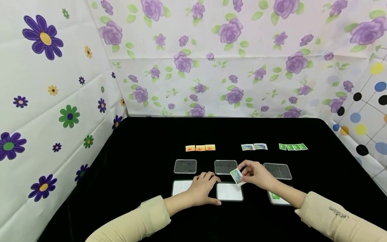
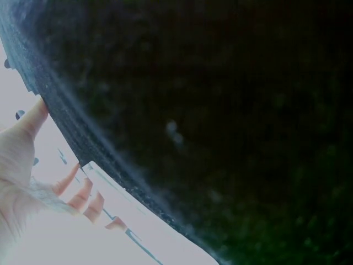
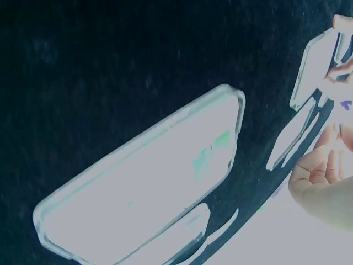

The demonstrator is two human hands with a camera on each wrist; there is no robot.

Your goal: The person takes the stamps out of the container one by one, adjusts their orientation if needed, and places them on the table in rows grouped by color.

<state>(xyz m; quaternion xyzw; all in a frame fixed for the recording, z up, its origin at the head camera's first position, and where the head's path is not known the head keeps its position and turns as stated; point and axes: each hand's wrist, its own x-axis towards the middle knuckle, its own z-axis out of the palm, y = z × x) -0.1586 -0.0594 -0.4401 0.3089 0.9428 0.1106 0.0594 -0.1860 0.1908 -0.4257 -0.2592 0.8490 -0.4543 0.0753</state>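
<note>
My right hand (image 1: 257, 175) pinches a small stamp-like card (image 1: 237, 176) with a blue and green picture and white edges. It holds the card tilted at the back right corner of the middle white-bottomed clear case (image 1: 229, 194). My left hand (image 1: 202, 190) lies palm down between that case and the left white-bottomed case (image 1: 180, 185), thumb and fingers spread, partly covering the left one. Under my right forearm, the right white-bottomed case (image 3: 132, 176) holds something green (image 1: 274, 196). The left wrist view shows the left fingers apart, with nothing gripped.
Behind the white-bottomed cases lie clear covers, one at left (image 1: 185, 166), one in the middle (image 1: 225, 164) and one at right (image 1: 279, 171). Farther back are rows of orange cards (image 1: 200, 148), blue cards (image 1: 254, 147) and green cards (image 1: 293, 147). Patterned cloth walls border the black table.
</note>
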